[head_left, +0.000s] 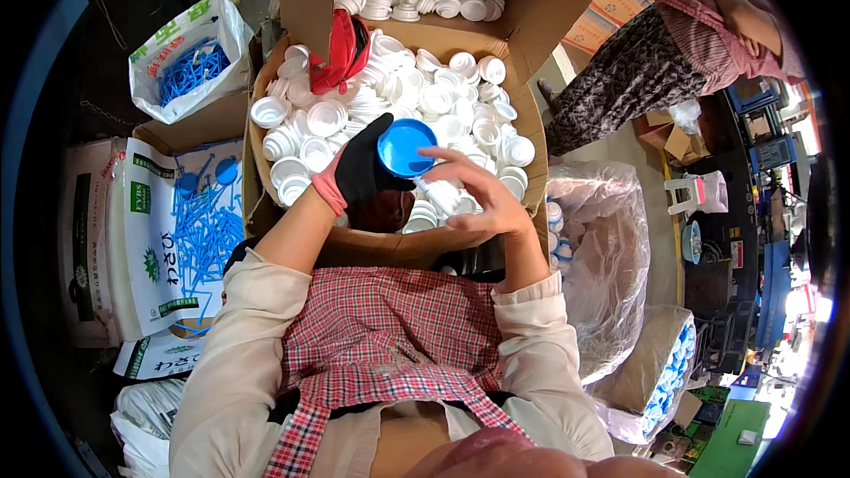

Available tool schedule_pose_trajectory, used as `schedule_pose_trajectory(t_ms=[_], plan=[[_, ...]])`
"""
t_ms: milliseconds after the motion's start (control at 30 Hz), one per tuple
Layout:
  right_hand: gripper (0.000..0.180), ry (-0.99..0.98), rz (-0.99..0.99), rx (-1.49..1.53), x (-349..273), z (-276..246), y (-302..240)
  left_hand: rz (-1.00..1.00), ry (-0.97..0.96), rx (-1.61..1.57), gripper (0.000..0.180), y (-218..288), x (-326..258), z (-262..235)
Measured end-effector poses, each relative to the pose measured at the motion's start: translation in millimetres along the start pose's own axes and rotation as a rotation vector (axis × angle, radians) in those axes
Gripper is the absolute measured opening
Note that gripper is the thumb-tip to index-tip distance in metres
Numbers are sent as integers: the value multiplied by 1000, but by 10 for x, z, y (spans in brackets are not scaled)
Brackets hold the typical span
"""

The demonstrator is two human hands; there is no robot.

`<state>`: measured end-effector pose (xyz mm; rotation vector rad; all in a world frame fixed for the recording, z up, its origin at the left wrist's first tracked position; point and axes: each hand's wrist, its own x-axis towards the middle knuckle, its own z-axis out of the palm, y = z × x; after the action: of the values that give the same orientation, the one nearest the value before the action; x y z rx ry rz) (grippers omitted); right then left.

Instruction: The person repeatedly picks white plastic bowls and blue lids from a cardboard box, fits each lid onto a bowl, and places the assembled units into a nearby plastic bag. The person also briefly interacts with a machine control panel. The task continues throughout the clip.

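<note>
My left hand (365,164), in a black glove with a pink cuff, grips a round blue cap (407,148) over the box. The cap's hollow side faces up. My bare right hand (482,195) is at the cap's right edge, its fingers bent and apart. Beneath those fingers shows a small white piece (443,195); I cannot tell whether it is held or lies behind. Below both hands, a heap of white plastic caps (326,117) fills the cardboard box (531,124).
A red pouch (339,57) lies on the heap. At left are a bag of blue plastic pieces (142,80) and a box of blue sticks (208,221). Plastic-wrapped goods (611,257) stand at right. Another person (655,62) is at the upper right.
</note>
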<state>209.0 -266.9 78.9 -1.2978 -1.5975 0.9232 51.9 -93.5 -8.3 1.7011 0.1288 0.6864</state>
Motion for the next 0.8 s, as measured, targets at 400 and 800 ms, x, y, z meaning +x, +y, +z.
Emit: schedule_pose_trajectory(t_ms=[400, 800], plan=[[73, 576, -111, 454, -29, 7, 139, -170, -256, -1508, 70, 218, 289, -44], [66, 647, -181, -676, 269, 517, -150, -160, -11, -1031, 57, 328, 126, 207]])
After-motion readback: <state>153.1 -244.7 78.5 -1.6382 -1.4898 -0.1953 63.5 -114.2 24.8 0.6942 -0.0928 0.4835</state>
